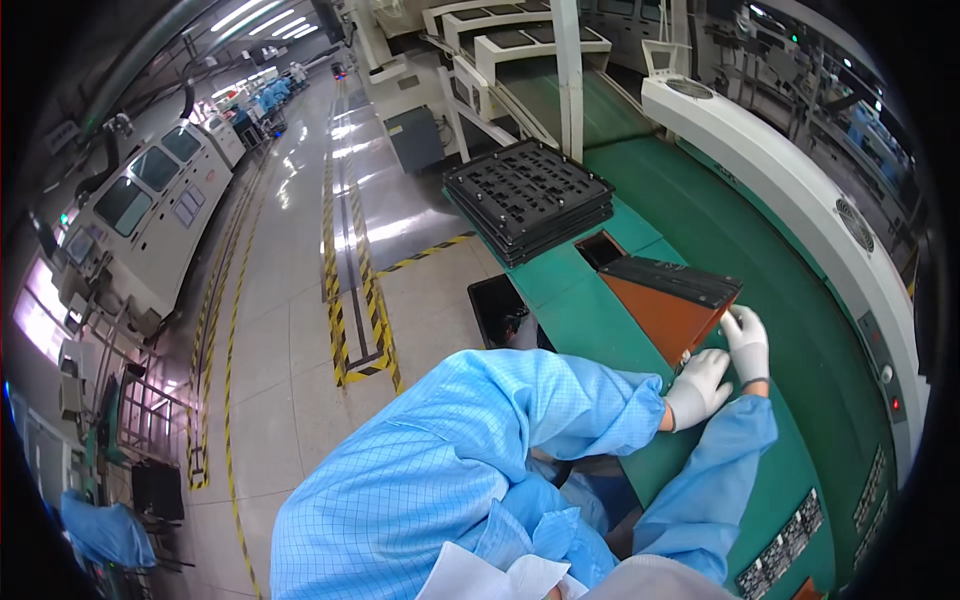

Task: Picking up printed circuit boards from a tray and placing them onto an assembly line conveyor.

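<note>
On the green work surface (645, 315) stands a wedge-shaped brown-orange stand (650, 310) with a black plate (680, 280) as its sloping top. Both my hands wear white gloves and are at the end of it nearest me. My left hand (697, 388) is bent by the stand's lower corner, fingers pressed together around something small that I cannot make out. Just right of it, my right hand (747, 345) curls its fingers at the edge of the stand, below the black plate's corner. The stand hides whatever those fingertips grip or touch.
Several black slotted trays (530, 190) are stacked beyond the stand, near a square brown-rimmed opening (600, 250). A black bin (500, 310) stands left of the bench. Along the right runs a green conveyor belt (760, 270) under a white machine housing (780, 150). Circuit boards (780, 543) lie at lower right.
</note>
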`<act>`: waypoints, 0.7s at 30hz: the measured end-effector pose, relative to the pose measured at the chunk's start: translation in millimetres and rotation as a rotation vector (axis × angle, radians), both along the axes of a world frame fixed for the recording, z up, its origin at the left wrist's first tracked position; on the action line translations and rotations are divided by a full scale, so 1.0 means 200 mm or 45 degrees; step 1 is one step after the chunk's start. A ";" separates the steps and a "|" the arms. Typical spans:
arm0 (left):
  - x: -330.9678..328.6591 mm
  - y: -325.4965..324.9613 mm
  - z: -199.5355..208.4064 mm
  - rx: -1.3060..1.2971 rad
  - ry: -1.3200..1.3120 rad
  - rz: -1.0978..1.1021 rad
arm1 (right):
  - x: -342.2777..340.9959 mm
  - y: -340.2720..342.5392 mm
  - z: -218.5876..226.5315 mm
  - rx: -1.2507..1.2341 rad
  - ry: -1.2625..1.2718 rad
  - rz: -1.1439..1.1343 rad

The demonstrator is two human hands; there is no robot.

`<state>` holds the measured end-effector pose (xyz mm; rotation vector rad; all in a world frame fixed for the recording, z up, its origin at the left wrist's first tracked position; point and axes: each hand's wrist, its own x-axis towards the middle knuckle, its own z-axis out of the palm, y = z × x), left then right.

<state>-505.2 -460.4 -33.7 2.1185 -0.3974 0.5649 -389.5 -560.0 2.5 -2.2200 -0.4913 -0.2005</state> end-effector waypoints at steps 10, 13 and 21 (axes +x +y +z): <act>0.04 -0.03 0.00 0.158 0.087 0.135 | 0.11 0.00 -0.17 0.450 0.170 0.195; 0.05 -0.05 0.00 0.169 0.065 0.136 | 0.14 -0.03 -0.22 0.498 0.121 0.187; 0.04 -0.05 -0.02 0.113 -0.001 0.153 | 0.15 -0.04 -0.27 0.472 0.044 0.065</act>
